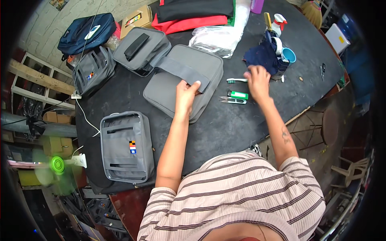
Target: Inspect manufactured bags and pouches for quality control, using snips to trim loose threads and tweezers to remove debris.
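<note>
A large grey rectangular fabric bag (165, 90) lies on the black table in front of me. My left hand (186, 95) is closed on the end of its wide grey strap (181, 70), thumb on top, near the middle of the bag. My right hand (259, 82) is over a white and green toothbrush (236, 80), its fingers bent but apart. The hand covers the toothbrush's handle. Just nearer to me lie a green lighter (238, 95) and a pair of thread snips (234, 101).
Another grey bag (125, 146) lies at the near left, with two more grey bags (141, 48) (93, 70) farther back. Red and black fabric (193, 22) and clear plastic (215, 40) lie at the back. A dark blue cloth (259, 56), a teal cup (288, 55) and a spray bottle (278, 25) stand at right.
</note>
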`<move>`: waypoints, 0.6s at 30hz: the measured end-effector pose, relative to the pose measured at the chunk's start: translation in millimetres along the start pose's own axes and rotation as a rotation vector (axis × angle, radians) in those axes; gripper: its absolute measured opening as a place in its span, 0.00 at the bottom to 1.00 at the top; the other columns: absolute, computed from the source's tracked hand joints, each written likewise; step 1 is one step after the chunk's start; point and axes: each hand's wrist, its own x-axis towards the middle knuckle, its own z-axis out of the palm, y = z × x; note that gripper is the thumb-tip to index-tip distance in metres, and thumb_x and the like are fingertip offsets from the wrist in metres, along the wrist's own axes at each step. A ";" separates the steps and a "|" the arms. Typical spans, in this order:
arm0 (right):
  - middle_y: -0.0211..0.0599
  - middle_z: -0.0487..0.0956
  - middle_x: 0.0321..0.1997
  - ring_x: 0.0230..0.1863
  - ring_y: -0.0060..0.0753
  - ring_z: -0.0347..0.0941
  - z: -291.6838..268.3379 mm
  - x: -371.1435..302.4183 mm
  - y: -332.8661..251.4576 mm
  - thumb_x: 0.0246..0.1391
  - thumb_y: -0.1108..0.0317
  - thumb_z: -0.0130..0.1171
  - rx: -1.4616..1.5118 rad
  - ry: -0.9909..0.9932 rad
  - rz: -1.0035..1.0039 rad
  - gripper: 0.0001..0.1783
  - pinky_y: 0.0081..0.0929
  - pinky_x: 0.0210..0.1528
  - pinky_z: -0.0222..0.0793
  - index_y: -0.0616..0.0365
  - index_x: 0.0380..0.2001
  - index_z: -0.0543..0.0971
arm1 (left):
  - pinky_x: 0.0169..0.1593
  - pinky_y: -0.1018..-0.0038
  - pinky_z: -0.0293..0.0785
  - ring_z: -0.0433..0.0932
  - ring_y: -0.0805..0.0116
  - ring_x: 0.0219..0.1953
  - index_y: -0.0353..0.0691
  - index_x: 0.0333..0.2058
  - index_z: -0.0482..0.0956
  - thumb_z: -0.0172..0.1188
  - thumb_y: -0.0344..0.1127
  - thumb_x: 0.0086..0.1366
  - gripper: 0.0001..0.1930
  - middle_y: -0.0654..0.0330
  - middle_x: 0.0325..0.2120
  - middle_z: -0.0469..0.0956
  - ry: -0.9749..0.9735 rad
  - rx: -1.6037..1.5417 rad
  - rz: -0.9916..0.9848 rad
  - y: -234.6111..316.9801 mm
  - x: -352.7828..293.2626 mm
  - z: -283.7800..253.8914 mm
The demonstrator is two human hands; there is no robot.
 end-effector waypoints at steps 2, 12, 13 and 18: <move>0.41 0.69 0.43 0.48 0.47 0.64 -21.4 -25.6 -32.5 0.41 0.59 0.68 0.133 -0.301 -0.122 0.23 0.45 0.50 0.58 0.53 0.41 0.73 | 0.30 0.74 0.79 0.78 0.70 0.27 0.27 0.42 0.72 0.57 0.27 0.62 0.11 0.54 0.30 0.78 0.036 0.496 0.136 3.3 9.0 -3.0; 0.42 0.75 0.28 0.31 0.49 0.74 -36.5 -6.4 -55.5 0.55 0.66 0.55 0.352 -0.194 0.185 0.06 0.43 0.32 0.66 0.56 0.30 0.75 | 0.29 0.74 0.82 0.80 0.69 0.26 0.28 0.39 0.72 0.58 0.26 0.62 0.09 0.55 0.27 0.79 0.117 0.028 0.218 -16.6 11.7 27.1; 0.42 0.76 0.26 0.29 0.50 0.74 -45.3 2.9 -66.4 0.56 0.66 0.55 0.386 -0.229 0.240 0.06 0.44 0.31 0.67 0.56 0.31 0.76 | 0.29 0.74 0.82 0.80 0.69 0.26 0.28 0.39 0.72 0.58 0.26 0.62 0.09 0.55 0.27 0.79 0.120 0.027 0.218 -17.9 12.0 27.4; 0.45 0.79 0.24 0.29 0.52 0.77 -58.4 26.4 -97.7 0.54 0.66 0.55 0.311 -0.324 0.283 0.08 0.44 0.34 0.71 0.54 0.33 0.80 | 0.27 0.76 0.81 0.79 0.70 0.26 0.25 0.43 0.72 0.55 0.24 0.63 0.11 0.53 0.30 0.79 0.131 0.022 0.209 -17.9 10.8 31.4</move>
